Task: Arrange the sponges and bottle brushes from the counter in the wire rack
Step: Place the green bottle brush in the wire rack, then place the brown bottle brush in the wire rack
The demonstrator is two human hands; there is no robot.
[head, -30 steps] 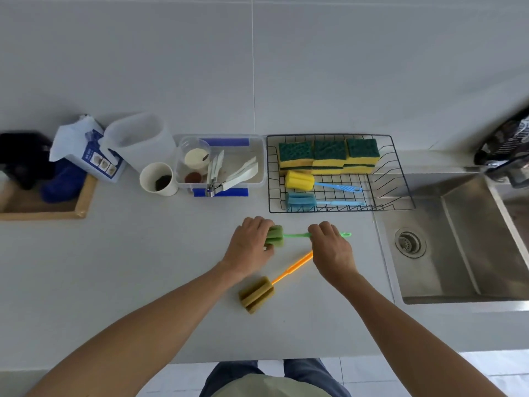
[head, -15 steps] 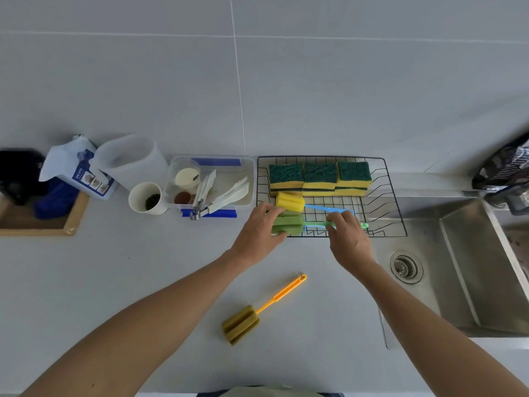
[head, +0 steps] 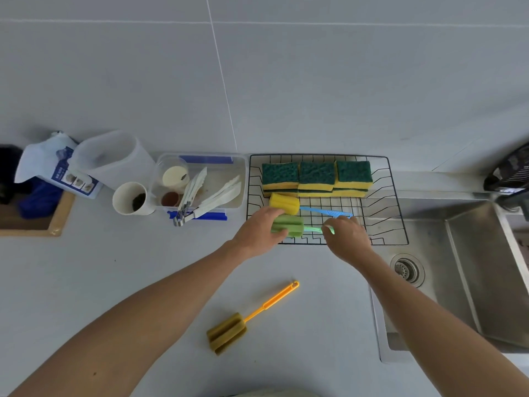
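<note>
A black wire rack (head: 396,196) sits at the counter's back by the sink. Along its far side stand three yellow sponges with green tops (head: 316,177). In front of them lies a yellow-headed brush with a blue handle (head: 284,204). Over the rack's front I hold a green bottle brush (head: 289,225): my left hand (head: 259,234) grips its foam head, my right hand (head: 347,237) its handle. A brush with an olive head and orange handle (head: 249,320) lies on the counter nearer me. A blue brush seen earlier is hidden under the green one.
Left of the rack stand a clear plastic box with tongs (head: 211,193), a paper cup (head: 131,199), a white jug (head: 111,157) and a bag (head: 54,167). A steel sink (head: 472,267) with a drain lies to the right, a wooden tray (head: 34,219) far left.
Both hands lifted the green brush off the counter and carried it back over the rack's front; it now sits lower there. The orange-handled brush has stayed put.
</note>
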